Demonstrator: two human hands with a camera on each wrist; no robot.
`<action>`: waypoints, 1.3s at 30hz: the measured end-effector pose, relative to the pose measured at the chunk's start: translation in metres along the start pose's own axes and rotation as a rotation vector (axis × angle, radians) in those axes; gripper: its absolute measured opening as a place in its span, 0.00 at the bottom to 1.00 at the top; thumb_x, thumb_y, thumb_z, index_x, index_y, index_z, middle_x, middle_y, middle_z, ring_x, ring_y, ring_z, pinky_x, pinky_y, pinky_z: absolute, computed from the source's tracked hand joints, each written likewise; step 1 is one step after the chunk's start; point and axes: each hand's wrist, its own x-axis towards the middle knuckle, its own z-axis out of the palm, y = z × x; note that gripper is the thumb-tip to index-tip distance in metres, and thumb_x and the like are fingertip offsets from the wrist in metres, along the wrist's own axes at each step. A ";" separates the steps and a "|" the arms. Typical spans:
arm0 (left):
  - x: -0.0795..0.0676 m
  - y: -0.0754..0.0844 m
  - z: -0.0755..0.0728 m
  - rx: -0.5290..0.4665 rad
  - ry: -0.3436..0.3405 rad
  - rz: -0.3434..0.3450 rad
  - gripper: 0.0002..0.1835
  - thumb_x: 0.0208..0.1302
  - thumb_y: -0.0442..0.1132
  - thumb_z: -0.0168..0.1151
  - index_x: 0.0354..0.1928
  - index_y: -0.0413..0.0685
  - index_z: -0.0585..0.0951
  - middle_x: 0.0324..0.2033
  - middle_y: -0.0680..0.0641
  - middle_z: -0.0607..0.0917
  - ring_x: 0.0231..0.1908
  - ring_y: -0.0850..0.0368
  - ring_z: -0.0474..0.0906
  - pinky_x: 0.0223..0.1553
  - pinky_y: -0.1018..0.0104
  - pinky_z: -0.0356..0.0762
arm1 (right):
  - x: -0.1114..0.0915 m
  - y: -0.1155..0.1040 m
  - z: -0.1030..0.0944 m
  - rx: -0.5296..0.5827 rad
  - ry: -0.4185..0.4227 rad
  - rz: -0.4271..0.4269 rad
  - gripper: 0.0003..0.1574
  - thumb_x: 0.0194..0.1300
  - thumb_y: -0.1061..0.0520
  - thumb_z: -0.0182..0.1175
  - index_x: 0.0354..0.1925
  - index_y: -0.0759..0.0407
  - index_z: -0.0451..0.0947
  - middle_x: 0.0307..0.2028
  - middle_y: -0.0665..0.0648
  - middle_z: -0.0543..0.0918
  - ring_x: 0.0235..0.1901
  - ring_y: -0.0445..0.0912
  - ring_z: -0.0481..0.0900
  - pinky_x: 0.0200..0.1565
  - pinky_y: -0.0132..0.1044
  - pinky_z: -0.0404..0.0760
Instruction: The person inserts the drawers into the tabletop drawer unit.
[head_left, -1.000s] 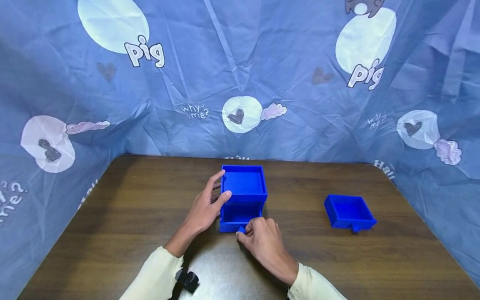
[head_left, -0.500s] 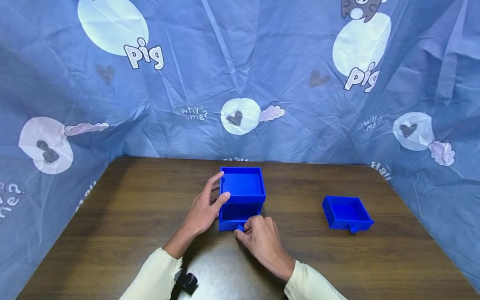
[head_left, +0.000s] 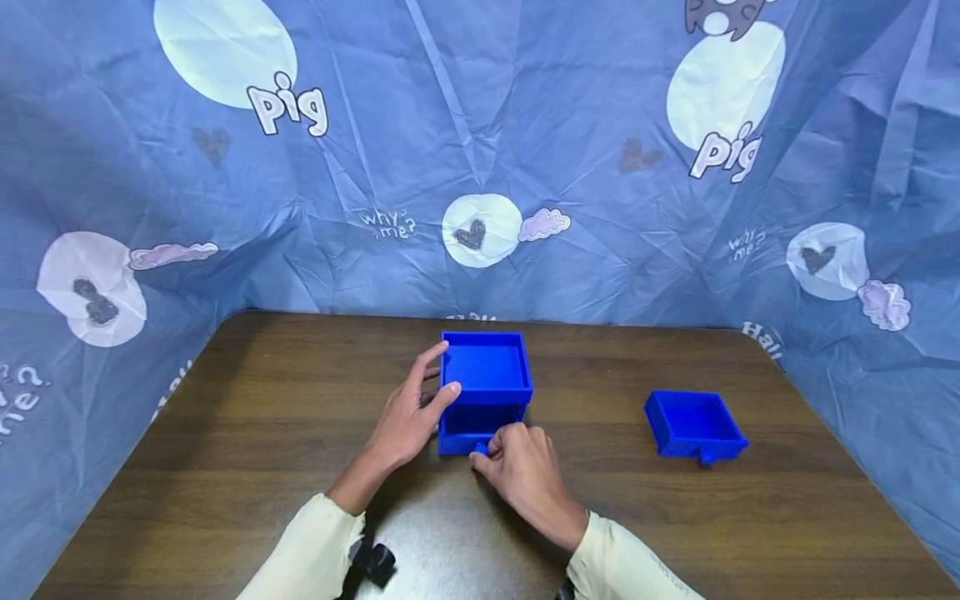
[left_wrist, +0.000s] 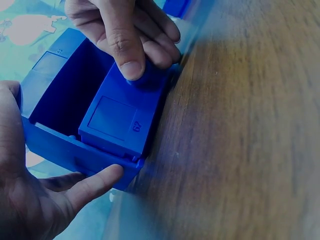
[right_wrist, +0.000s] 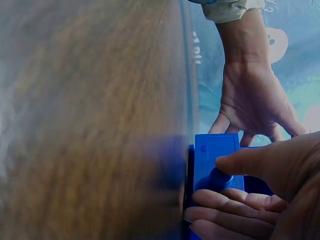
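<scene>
A small blue cabinet (head_left: 487, 367) with a shallow recessed top stands mid-table. Its upper bay is an open dark gap, while the lower drawer (head_left: 459, 447) sits in the bottom bay, its front sticking out slightly. My right hand (head_left: 528, 479) pinches the round knob (right_wrist: 220, 179) on that drawer's front between thumb and fingers. Against the cabinet's left side rests my left hand (head_left: 405, 421), its thumb at the top front edge and its fingers extended along the side wall. In the left wrist view the drawer front (left_wrist: 112, 119) bears a small raised number.
A second blue drawer (head_left: 693, 421) with a knob lies on the wooden table (head_left: 600, 358) to the right, with its open side up. A printed blue cloth (head_left: 337, 267) hangs behind and around the table. A black strap device (head_left: 375, 563) is on the left wrist.
The lower drawer has slid a little farther into the cabinet, with my right hand moving forward on its knob. My left hand keeps its place on the cabinet's side.
</scene>
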 end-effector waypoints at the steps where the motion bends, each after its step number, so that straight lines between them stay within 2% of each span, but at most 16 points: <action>1: 0.000 0.000 0.000 0.000 0.001 0.000 0.31 0.71 0.60 0.55 0.73 0.81 0.58 0.65 0.44 0.73 0.56 0.41 0.80 0.34 0.58 0.84 | 0.001 0.000 0.000 0.003 0.000 -0.001 0.17 0.48 0.51 0.77 0.13 0.45 0.78 0.15 0.44 0.81 0.17 0.41 0.77 0.20 0.37 0.73; 14: 0.001 -0.001 0.001 -0.019 -0.005 0.011 0.31 0.72 0.59 0.56 0.74 0.80 0.58 0.65 0.43 0.73 0.56 0.40 0.79 0.34 0.58 0.84 | 0.009 0.005 0.003 0.020 -0.011 0.038 0.15 0.50 0.49 0.78 0.17 0.49 0.82 0.15 0.43 0.82 0.21 0.41 0.81 0.25 0.38 0.77; 24: 0.001 -0.003 0.000 0.007 0.005 0.013 0.31 0.72 0.59 0.56 0.74 0.79 0.58 0.65 0.43 0.73 0.55 0.42 0.80 0.33 0.61 0.83 | 0.014 0.006 0.006 0.034 -0.016 0.080 0.14 0.50 0.48 0.77 0.17 0.48 0.83 0.16 0.43 0.82 0.20 0.42 0.81 0.23 0.38 0.75; 39: 0.000 -0.001 0.002 -0.011 0.006 0.011 0.31 0.73 0.57 0.55 0.73 0.80 0.58 0.65 0.41 0.73 0.56 0.39 0.79 0.33 0.57 0.85 | 0.014 0.007 0.004 0.063 -0.037 0.178 0.14 0.51 0.45 0.77 0.17 0.46 0.84 0.16 0.42 0.83 0.24 0.44 0.83 0.25 0.40 0.75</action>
